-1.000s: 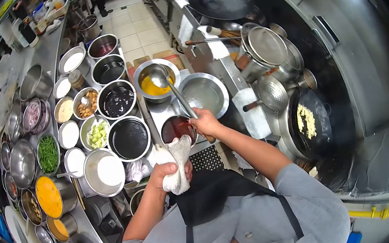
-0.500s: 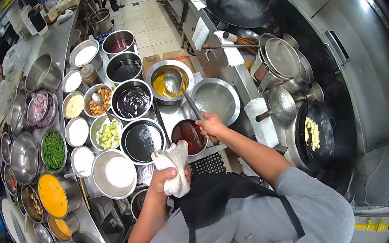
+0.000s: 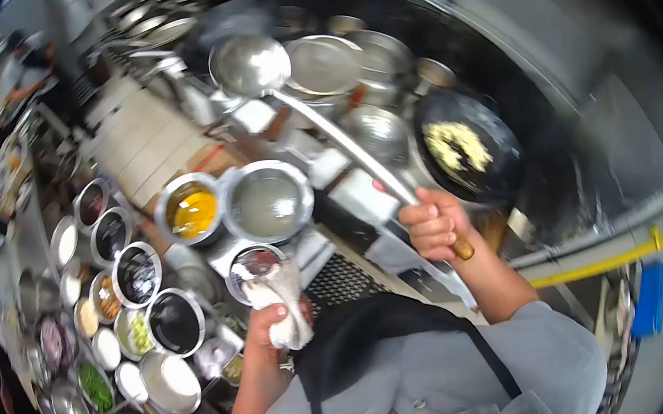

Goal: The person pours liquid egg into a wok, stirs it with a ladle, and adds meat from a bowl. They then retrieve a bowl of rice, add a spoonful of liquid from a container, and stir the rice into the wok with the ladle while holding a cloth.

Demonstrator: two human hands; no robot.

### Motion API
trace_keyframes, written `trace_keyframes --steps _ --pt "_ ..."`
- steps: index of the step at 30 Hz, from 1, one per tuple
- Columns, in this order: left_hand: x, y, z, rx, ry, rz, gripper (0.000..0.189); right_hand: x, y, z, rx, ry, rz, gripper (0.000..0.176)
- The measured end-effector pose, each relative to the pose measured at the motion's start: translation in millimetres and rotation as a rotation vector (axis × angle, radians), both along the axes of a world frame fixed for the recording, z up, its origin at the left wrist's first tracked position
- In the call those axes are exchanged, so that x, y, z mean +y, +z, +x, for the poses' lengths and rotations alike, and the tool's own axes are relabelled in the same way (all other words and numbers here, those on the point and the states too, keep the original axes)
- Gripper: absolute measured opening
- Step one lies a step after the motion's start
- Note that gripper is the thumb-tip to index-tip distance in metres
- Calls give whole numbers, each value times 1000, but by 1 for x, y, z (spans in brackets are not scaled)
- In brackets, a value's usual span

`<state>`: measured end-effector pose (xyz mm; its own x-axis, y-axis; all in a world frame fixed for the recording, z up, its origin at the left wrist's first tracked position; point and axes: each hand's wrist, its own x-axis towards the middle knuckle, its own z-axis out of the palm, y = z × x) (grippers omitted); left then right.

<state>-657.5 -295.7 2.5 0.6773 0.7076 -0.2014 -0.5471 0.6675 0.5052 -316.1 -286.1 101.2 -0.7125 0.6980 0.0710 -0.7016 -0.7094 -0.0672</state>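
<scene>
My right hand (image 3: pixel 435 225) is closed around the wooden-ended handle of a long metal ladle (image 3: pixel 250 66), whose bowl is raised over the strainers and pots at the back. In my left hand (image 3: pixel 270 328) is a folded whitish cloth (image 3: pixel 287 305), held in front of the apron. A dark wok (image 3: pixel 491 125) sits on the stove beyond my right hand, with pale yellow food like scrambled egg (image 3: pixel 457 147) in it. Forward of the cloth stand a pot of yellow liquid (image 3: pixel 191 212) and a pot of cloudy liquid (image 3: pixel 267 205).
A perforated skimmer (image 3: pixel 376 131) and a round strainer (image 3: pixel 325 67) lie beside the wok. Several metal containers, including one of dark sauce (image 3: pixel 175 322), crowd the counter at left. A yellow pipe (image 3: pixel 618 252) runs at right. Other people (image 3: pixel 38 77) stand far left.
My view has turned right toward the stove. My right hand has lifted the ladle out of the pot of yellow liquid and carried it up toward the wok side. My left hand still grips the cloth.
</scene>
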Motion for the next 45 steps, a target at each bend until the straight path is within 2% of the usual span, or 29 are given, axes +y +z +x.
trace_keyframes --steps 2,3,5,7,9,12,15,17,19,20,23,25,27,29,31,33,34,36,37,38,39,41,42,43,45 --pt "-2 24 43 24 -3 43 59 -38 54 40 -201 -305 -117 37" --pt "-3 28 64 26 -23 79 61 -50 66 67 -411 -403 27 41" --pt "-12 28 102 38 -43 87 61 -71 72 124 -920 -663 24 50" --pt "-21 27 140 36 -82 71 60 -77 72 164 -1502 -820 54 54" --pt "-30 25 173 119 -150 59 60 -80 61 204 -1835 -913 21 62" --pt "-42 24 212 149 -203 96 59 -94 57 255 -1948 -932 -22 59" --pt "-48 26 239 163 -217 55 56 -100 43 295 -1767 -990 -120 59" --pt "-48 16 253 154 -222 26 53 -92 23 304 -1827 -1080 -135 59" --pt "-43 11 266 5 -157 -44 52 -93 11 313 -1841 -1103 -139 59" --pt "-37 12 270 98 -148 35 48 -97 -2 320 -1849 -1109 -180 59" --pt "-14 13 282 196 -211 27 48 -111 -13 327 -1902 -1064 -229 58" --pt "2 11 301 277 -219 -143 44 -112 -40 332 -1912 -1004 -415 57" --pt "22 -13 332 355 -216 -289 41 -94 -71 333 -1867 -1010 -455 57" --pt "46 -44 362 217 -447 -306 41 -70 -79 323 -1779 -986 -510 58" --pt "58 -49 398 367 -561 -353 43 -55 -99 317 -2036 -832 -381 59" --pt "73 -43 429 467 -669 -364 43 -68 -149 319 -2556 -1012 320 60" --pt "81 -36 445 517 -681 -345 45 -87 -105 297 -2476 -729 151 61" --pt "95 -27 483 549 -721 -228 39 -125 -56 280 -2494 -498 154 60" --pt "98 -39 506 521 -728 -178 32 -141 -34 265 -2530 -431 81 60" --pt "101 -64 531 598 -740 -151 26 -157 -14 249 -2556 -352 8 60" --pt "104 -82 546 548 -822 -230 27 -171 10 236 -2534 -336 1 59" --pt "79 -94 544 519 -750 -154 24 -198 52 223 -2528 -272 7 60" --pt "64 -59 526 571 -764 -135 24 -217 65 226 -2562 -313 156 61" --pt "51 -13 505 613 -739 -180 25 -222 76 228 -2563 -311 162 61" --pt "46 18 485 551 -854 -212 24 -229 89 229 -2561 -195 255 62"
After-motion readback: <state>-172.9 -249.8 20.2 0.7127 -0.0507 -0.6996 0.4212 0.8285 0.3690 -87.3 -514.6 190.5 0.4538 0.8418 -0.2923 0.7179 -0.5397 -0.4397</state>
